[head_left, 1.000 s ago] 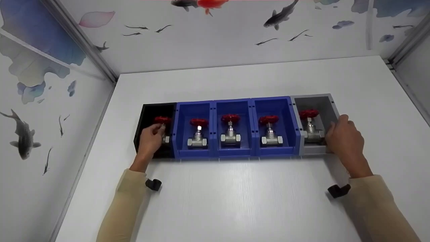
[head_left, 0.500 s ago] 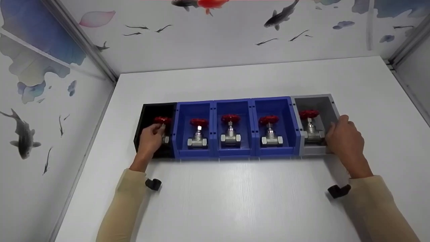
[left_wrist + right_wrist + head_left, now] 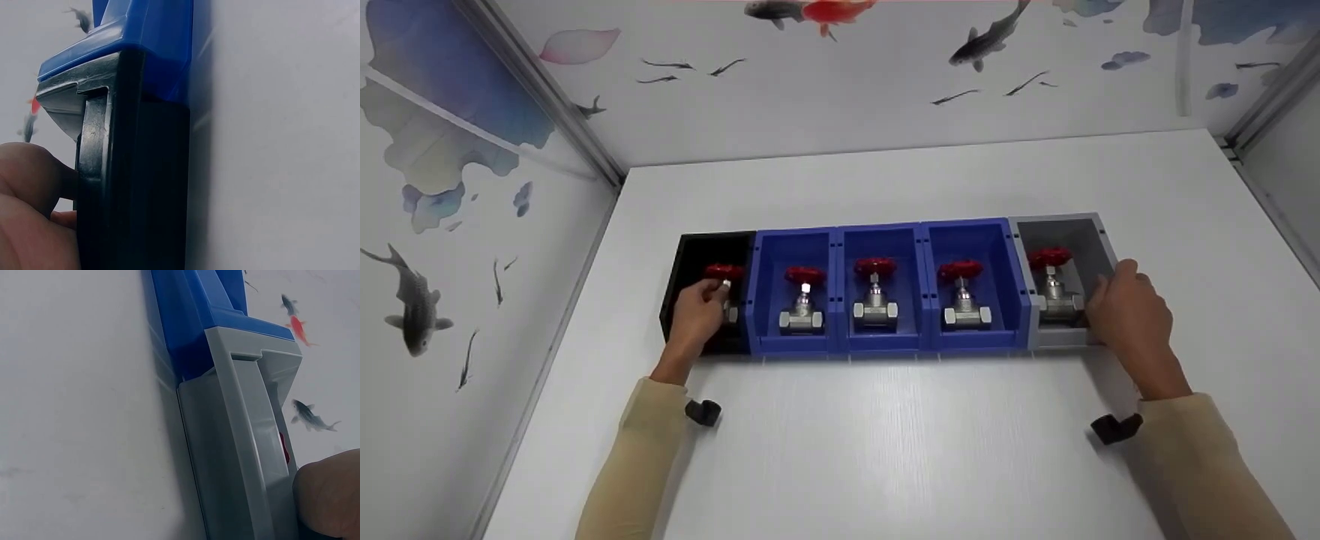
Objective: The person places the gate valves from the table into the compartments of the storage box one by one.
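Five-part bin row aside, my left hand (image 3: 694,319) reaches over the front of a black bin (image 3: 690,259), its thumb and fingertips pinching the stem of a gate valve (image 3: 725,272) below the red handwheel. That valve's body is partly hidden by the hand. On the right, my right hand (image 3: 1132,311) grips the side wall of a grey bin (image 3: 1069,226), its thumb at the inner side. Inside this bin a steel gate valve with a red wheel (image 3: 1050,257) stands upright. The right wrist view shows a finger (image 3: 329,495) against the grey bin's edge.
Between the black and grey bins stand three blue bins (image 3: 880,342), joined side by side. Each holds an upright valve, such as the middle one (image 3: 875,309). The white table (image 3: 870,435) meets walls painted with fish at the back and left.
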The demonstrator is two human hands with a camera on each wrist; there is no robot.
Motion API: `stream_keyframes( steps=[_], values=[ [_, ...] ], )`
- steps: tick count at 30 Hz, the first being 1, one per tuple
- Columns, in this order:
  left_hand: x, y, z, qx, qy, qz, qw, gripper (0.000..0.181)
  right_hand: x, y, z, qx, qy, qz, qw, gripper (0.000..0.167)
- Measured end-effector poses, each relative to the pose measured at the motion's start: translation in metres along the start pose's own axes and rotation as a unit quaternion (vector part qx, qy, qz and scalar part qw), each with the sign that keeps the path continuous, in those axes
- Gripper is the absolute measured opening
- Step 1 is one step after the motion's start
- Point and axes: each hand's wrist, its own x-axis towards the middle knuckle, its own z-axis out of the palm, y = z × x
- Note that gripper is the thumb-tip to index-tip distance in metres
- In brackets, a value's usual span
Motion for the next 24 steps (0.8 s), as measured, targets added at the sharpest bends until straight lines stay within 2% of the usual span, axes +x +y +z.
stream_keyframes(
  steps=[4, 11, 24],
  values=[
    [0.001, 0.000, 0.000, 0.009, 0.003, -0.003, 1.0000, 0.037, 0.001, 0.000, 0.000, -0.002, -0.005, 0.003, 1.0000, 0.034],
    [0.003, 0.003, 0.001, 0.051, 0.006, 0.007, 0.9987, 0.039, 0.004, 0.000, -0.001, -0.004, -0.015, 0.008, 0.9998, 0.036],
    [-0.003, 0.018, -0.007, 0.110, 0.006, 0.043, 0.9929, 0.043, 0.006, 0.003, -0.005, -0.004, -0.044, 0.024, 0.9987, 0.041]
  ],
)
